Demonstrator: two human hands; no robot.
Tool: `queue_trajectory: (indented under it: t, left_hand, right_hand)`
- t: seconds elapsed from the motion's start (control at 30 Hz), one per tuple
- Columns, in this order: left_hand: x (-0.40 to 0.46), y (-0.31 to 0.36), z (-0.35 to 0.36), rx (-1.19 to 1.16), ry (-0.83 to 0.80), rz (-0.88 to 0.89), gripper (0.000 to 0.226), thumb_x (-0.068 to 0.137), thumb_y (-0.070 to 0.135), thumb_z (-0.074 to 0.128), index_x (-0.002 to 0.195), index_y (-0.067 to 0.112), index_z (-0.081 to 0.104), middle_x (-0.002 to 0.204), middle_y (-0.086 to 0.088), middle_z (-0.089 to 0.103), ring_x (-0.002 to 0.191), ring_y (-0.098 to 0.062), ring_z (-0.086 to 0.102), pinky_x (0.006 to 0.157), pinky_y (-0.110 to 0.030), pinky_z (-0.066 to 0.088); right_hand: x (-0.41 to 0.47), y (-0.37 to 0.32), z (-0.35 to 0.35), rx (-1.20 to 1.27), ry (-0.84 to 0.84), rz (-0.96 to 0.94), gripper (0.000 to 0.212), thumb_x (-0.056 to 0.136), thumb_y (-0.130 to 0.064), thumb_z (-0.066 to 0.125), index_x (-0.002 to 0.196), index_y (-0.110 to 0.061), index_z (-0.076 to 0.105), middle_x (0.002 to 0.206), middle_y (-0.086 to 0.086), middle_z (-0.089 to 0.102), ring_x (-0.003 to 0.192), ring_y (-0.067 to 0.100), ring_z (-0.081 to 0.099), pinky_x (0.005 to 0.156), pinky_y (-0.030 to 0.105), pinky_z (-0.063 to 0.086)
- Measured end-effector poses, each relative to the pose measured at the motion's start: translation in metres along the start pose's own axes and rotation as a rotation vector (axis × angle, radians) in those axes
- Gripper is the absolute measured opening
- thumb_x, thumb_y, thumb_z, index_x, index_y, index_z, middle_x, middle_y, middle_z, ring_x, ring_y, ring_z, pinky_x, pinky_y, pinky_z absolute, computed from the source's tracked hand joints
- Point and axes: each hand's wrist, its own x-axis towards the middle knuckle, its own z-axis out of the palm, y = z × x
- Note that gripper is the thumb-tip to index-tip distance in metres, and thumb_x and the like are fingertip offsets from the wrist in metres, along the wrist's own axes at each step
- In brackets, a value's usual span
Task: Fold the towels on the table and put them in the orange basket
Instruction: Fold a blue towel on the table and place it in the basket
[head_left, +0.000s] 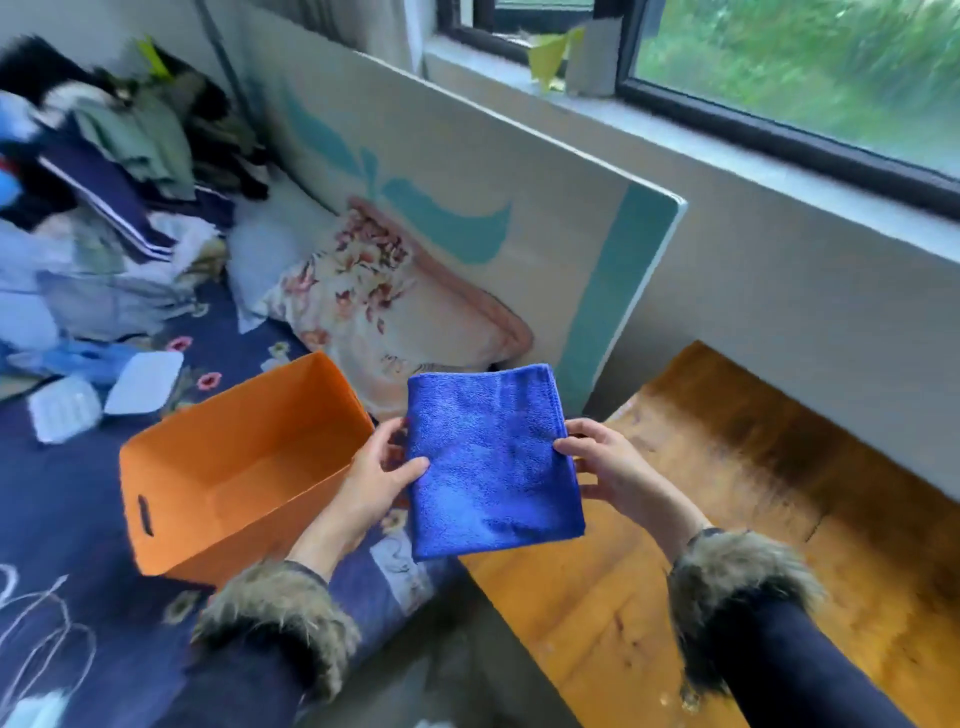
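One blue towel (493, 462), folded flat, held in the air between both hands. Left hand (371, 480) pinches its 9 o'clock edge, thumb on top; right hand (615, 467) pinches the 3 o'clock edge. One orange basket (171, 493) on the bed (78, 597), at 9 o'clock of the towel; nothing visible inside. One wooden worktop (753, 519) at 4 o'clock. One floral pillow (363, 306) at 12 o'clock.

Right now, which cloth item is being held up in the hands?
The folded blue towel, pinched between left hand and right hand; the floral pillow and clothes pile lie untouched.
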Motion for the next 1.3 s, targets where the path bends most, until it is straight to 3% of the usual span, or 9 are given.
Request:
queue_trajectory:
  t: [0.17, 0.33, 0.43, 0.63, 0.77, 0.9, 1.03, 1.17, 1.3]
  left_hand:
    - [-0.023, -0.024, -0.078, 0.020, 0.237, -0.030, 0.056, 0.085, -0.004, 0.059, 0.136, 0.009, 0.040, 0.123, -0.002, 0.049, 0.106, -0.016, 0.045, 0.071, -0.011, 0.043]
    - [-0.024, -0.053, -0.156, -0.016, 0.357, -0.161, 0.057, 0.088, 0.005, 0.060, 0.139, 0.018, 0.038, 0.127, -0.012, 0.052, 0.115, -0.030, 0.051, 0.097, -0.043, 0.045]
    - [-0.009, -0.071, -0.204, -0.094, 0.368, -0.230, 0.054, 0.089, 0.010, 0.057, 0.137, 0.026, 0.038, 0.118, -0.009, 0.055, 0.101, -0.025, 0.060, 0.083, -0.044, 0.054]
    - [0.042, -0.112, -0.278, -0.136, 0.386, -0.352, 0.047, 0.091, 0.008, 0.052, 0.132, 0.027, 0.039, 0.116, -0.012, 0.054, 0.098, -0.023, 0.061, 0.066, -0.033, 0.055]
    - [0.075, -0.144, -0.304, -0.116, 0.400, -0.428, 0.049, 0.092, 0.007, 0.051, 0.136, 0.024, 0.037, 0.111, -0.012, 0.055, 0.097, -0.025, 0.061, 0.068, -0.037, 0.056]
    - [0.099, -0.187, -0.306, -0.028, 0.425, -0.518, 0.047, 0.090, 0.006, 0.051, 0.133, 0.021, 0.039, 0.097, -0.010, 0.058, 0.088, -0.030, 0.061, 0.076, -0.048, 0.055]
    - [0.121, -0.238, -0.299, 0.094, 0.470, -0.591, 0.047, 0.089, 0.006, 0.051, 0.133, 0.019, 0.040, 0.081, 0.004, 0.056, 0.068, -0.016, 0.056, 0.064, -0.037, 0.049]
    - [0.147, -0.283, -0.298, 0.269, 0.494, -0.671, 0.050, 0.088, 0.010, 0.051, 0.135, 0.020, 0.038, 0.108, -0.011, 0.061, 0.093, -0.029, 0.059, 0.076, -0.036, 0.046]
    - [0.163, -0.310, -0.299, 0.388, 0.565, -0.735, 0.050, 0.089, 0.008, 0.048, 0.136, 0.017, 0.034, 0.126, -0.012, 0.051, 0.107, -0.033, 0.054, 0.078, -0.035, 0.041]
  right_hand:
    - [0.032, -0.019, 0.088, -0.096, -0.180, 0.014, 0.012, 0.088, -0.010, 0.056, 0.088, -0.021, 0.060, 0.067, -0.005, 0.062, 0.048, 0.006, 0.057, 0.050, 0.022, 0.046]
    - [0.070, -0.034, 0.176, -0.192, -0.288, 0.048, 0.011, 0.087, -0.012, 0.057, 0.092, -0.021, 0.061, 0.074, -0.005, 0.063, 0.054, 0.007, 0.059, 0.052, 0.023, 0.047]
    - [0.104, -0.041, 0.229, -0.252, -0.314, 0.073, 0.012, 0.086, -0.014, 0.059, 0.097, -0.019, 0.062, 0.081, -0.002, 0.065, 0.060, 0.010, 0.059, 0.061, 0.029, 0.052]
    - [0.172, -0.033, 0.321, -0.328, -0.292, 0.162, 0.012, 0.088, -0.015, 0.058, 0.098, -0.021, 0.061, 0.093, 0.002, 0.064, 0.081, 0.018, 0.060, 0.075, 0.038, 0.053]
    - [0.216, -0.022, 0.362, -0.370, -0.267, 0.211, 0.012, 0.090, -0.014, 0.056, 0.091, -0.025, 0.058, 0.090, -0.003, 0.063, 0.079, 0.012, 0.059, 0.063, 0.028, 0.049]
    - [0.255, 0.009, 0.386, -0.436, -0.246, 0.276, 0.013, 0.091, -0.012, 0.054, 0.100, -0.020, 0.057, 0.093, -0.001, 0.062, 0.079, 0.012, 0.059, 0.059, 0.026, 0.047]
    - [0.294, 0.054, 0.400, -0.492, -0.230, 0.347, 0.015, 0.091, -0.010, 0.054, 0.102, -0.019, 0.057, 0.092, 0.003, 0.061, 0.076, 0.015, 0.057, 0.061, 0.027, 0.047]
    - [0.335, 0.098, 0.414, -0.507, -0.225, 0.422, 0.015, 0.090, -0.008, 0.055, 0.101, -0.017, 0.057, 0.092, 0.006, 0.060, 0.082, 0.021, 0.057, 0.075, 0.040, 0.051]
    - [0.364, 0.133, 0.435, -0.512, -0.259, 0.434, 0.015, 0.089, -0.007, 0.056, 0.100, -0.017, 0.057, 0.093, 0.007, 0.060, 0.079, 0.021, 0.058, 0.068, 0.035, 0.050]
